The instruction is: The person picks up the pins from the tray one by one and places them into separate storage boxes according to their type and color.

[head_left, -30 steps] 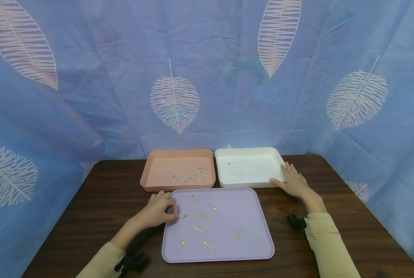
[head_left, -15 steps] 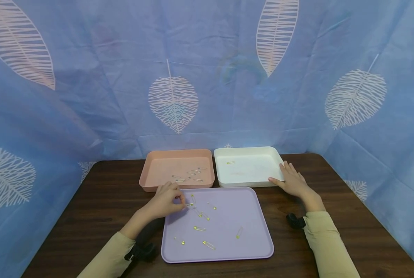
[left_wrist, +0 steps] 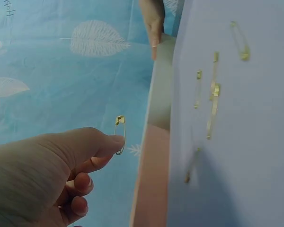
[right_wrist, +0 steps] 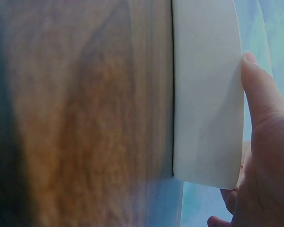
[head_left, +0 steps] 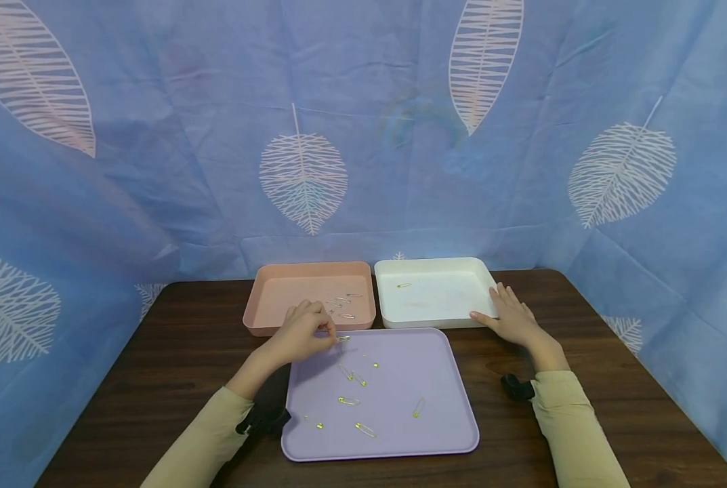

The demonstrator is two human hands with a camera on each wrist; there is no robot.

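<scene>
Between thumb and forefinger my left hand [head_left: 305, 333] pinches a gold safety pin [left_wrist: 120, 124], held up over the far left part of the lilac tray [head_left: 424, 434]. Its other fingers are loosely curled in the left wrist view. Several more gold safety pins [head_left: 349, 401] lie scattered on that tray. My right hand [head_left: 513, 320] rests with fairly straight fingers on the right front corner of the white tray [head_left: 436, 322], its thumb at the rim in the right wrist view. One gold safety pin [head_left: 404, 285] lies inside the white tray.
Left of the white tray stands a pink tray [head_left: 290, 285] with several silver safety pins [head_left: 347, 316], partly hidden by my left hand. All three trays sit on a dark wooden table [head_left: 168, 366]. A blue leaf-print cloth [head_left: 363, 169] hangs behind the table.
My left hand has lifted the pinched safety pin and carried it up the lilac tray, away from me and slightly right, toward the pink tray. The right hand stays put.
</scene>
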